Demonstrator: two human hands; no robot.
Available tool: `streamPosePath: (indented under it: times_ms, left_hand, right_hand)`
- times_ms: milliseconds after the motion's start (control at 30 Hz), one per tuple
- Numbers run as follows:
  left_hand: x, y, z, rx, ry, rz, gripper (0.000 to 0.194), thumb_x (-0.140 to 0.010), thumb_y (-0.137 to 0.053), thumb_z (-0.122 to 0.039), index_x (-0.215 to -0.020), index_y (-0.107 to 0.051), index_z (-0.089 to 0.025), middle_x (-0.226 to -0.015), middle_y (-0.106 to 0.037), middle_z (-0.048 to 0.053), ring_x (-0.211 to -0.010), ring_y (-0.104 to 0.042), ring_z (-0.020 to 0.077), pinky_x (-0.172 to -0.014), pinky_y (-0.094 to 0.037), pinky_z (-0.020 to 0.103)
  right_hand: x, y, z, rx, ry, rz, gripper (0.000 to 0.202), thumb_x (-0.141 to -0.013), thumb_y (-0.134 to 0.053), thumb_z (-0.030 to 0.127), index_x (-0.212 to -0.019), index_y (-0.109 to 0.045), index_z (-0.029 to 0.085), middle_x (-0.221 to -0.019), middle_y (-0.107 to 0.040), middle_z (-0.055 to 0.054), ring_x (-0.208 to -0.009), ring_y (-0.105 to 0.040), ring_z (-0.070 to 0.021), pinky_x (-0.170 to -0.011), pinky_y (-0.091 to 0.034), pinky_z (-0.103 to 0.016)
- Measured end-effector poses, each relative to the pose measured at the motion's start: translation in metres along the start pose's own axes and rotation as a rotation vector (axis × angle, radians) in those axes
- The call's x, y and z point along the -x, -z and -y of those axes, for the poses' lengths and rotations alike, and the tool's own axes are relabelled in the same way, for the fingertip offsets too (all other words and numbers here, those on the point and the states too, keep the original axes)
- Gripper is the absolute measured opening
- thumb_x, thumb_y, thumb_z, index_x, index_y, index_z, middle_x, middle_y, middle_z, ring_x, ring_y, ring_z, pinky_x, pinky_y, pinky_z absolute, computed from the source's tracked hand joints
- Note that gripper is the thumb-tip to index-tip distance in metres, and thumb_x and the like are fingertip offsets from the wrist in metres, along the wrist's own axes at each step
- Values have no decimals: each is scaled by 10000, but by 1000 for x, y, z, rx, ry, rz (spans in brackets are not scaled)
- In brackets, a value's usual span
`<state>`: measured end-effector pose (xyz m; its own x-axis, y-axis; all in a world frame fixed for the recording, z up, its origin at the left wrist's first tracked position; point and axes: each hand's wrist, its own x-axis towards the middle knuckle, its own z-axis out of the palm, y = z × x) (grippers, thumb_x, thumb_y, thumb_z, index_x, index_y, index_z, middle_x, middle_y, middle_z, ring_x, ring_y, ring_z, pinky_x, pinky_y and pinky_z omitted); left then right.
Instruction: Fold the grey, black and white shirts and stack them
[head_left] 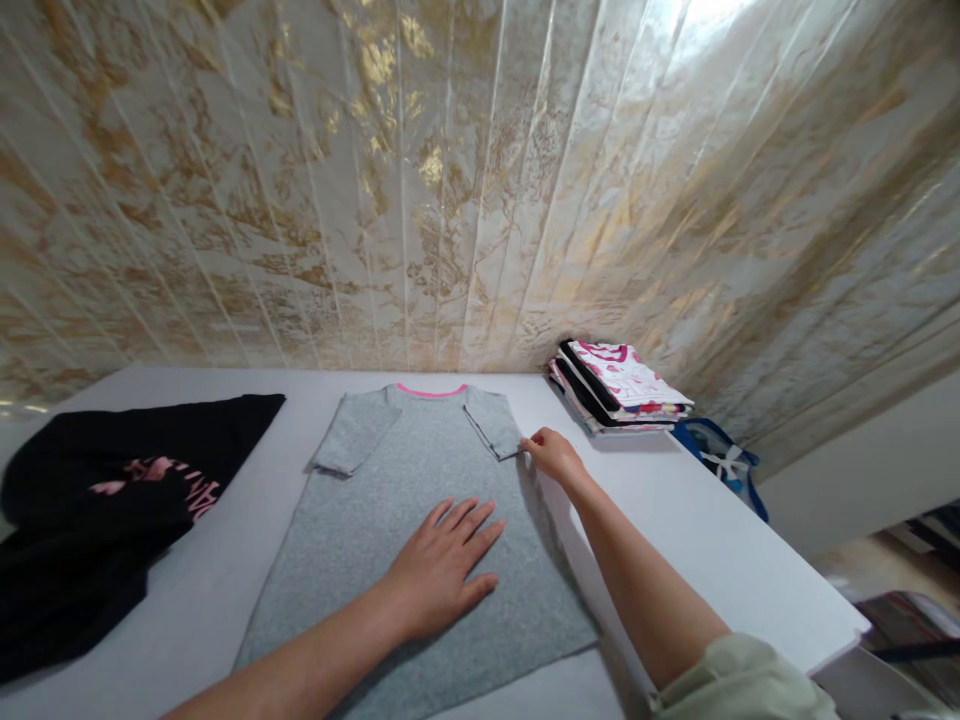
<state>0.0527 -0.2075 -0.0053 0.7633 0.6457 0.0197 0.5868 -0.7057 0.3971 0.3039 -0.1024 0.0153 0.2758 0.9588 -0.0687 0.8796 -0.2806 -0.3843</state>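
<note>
The grey shirt (397,490) is lying on the surface (712,520) beneath the left hand (444,570), whose fingers are resting spread; beyond them, the right hand (553,455) is pinching the sleeve (496,425) between fingers.

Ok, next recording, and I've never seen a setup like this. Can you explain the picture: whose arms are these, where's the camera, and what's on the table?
There's no machine here, just a person's two bare hands. The single picture comes from a camera worn on the person's head, looking forward and down.

On the white table, a gray shirt is spread out. To its left lies a black garment with pink print; to its right, near the back, sits a stack of folded clothes.

The left hand rests flat on the shirt, holding nothing. The right hand seems to pinch the edge of the shirt's sleeve between thumb and fingers.
</note>
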Motion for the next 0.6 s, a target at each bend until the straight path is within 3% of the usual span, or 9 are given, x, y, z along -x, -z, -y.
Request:
streamPosePath:
  times_ms: [133,300,467,600]
  left_hand:
    - [0,3,1,41,1,11,587,-922,-494,-466,-1470,-355,-306,-1579,-280,44,-1457,-222,274,-1180,-137,526]
    - [-1,8,-2,71,11,24,597,-901,-537,-427,-1457,-385,-272,-1574,-287,63,-1457,-218,288,-1181,-132,537]
    - [0,10,-3,98,13,46,609,-892,-550,-417,-1457,-388,-254,-1580,-268,76,-1460,-206,297,-1181,-127,545]
    - [1,11,-3,154,24,3,558,-897,-540,-399,-1426,-435,-253,-1562,-315,82,-1449,-235,304,-1177,-132,556]
  right_hand:
    - [-8,-6,12,45,-41,26,335,-818,-553,477,-922,-636,169,-876,-696,-77,-812,-618,-183,-660,-373,-255]
    - [-15,-13,8,-38,-19,14,176,-736,-627,344,-777,-617,174,-721,-641,-28,-685,-562,-156,-602,-332,-242]
    - [-19,-15,8,-134,3,0,115,-758,-587,270,-768,-601,156,-578,-550,29,-557,-496,-112,-551,-325,-216]
    - [-17,-16,16,-214,-15,16,200,-791,-571,327,-801,-614,131,-523,-507,44,-485,-467,-102,-510,-334,-212]
